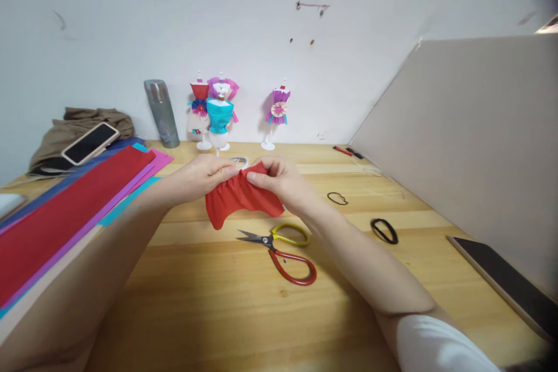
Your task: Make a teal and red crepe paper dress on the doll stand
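Observation:
Between both hands hangs a piece of red crepe paper point(242, 197), gathered into folds along its upper edge. My left hand point(203, 177) pinches its upper left part between thumb and fingers. At the upper right, my right hand point(281, 180) grips the same edge, thumb in front. Just below the paper, scissors point(267, 240) lie on the table with blades apart, one handle yellow and one red. Behind the hands is a roll of tape point(239, 161), partly hidden. Farther back stands a small dress form point(220, 116) in turquoise paper.
Other dress forms point(279, 106) in coloured paper stand along the wall. Stacked crepe paper sheets point(87, 203), a phone point(90, 143) on brown cloth point(100, 119) and a grey flask point(162, 113) are at left. Black bands point(384, 231) and a dark tablet-like slab point(501, 285) lie right.

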A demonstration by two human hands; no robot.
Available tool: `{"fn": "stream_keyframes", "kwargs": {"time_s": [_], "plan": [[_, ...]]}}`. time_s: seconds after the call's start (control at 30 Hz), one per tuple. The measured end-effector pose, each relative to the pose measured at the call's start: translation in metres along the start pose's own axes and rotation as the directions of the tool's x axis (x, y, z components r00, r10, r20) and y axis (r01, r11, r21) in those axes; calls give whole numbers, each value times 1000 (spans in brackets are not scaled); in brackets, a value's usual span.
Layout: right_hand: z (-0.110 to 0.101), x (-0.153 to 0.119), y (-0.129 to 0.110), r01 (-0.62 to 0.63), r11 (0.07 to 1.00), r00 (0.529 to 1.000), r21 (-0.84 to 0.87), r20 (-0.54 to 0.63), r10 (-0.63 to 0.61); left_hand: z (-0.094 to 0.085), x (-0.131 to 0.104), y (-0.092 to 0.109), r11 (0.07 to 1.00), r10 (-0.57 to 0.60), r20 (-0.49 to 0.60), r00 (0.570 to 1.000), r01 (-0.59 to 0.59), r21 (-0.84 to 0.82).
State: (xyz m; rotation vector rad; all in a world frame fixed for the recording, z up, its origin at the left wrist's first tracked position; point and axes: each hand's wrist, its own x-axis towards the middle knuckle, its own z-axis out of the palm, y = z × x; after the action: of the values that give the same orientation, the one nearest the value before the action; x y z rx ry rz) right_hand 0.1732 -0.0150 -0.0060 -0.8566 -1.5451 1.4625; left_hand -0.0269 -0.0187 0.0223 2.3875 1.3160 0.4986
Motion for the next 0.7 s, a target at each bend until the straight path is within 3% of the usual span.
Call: {"fn": "stream_keyframes", "kwargs": {"time_s": [0.7], "plan": [[-1,6,5,11,997,997,-78,-78,-17,-1,-1,2,999,48,12,999,-48,-3]]}}
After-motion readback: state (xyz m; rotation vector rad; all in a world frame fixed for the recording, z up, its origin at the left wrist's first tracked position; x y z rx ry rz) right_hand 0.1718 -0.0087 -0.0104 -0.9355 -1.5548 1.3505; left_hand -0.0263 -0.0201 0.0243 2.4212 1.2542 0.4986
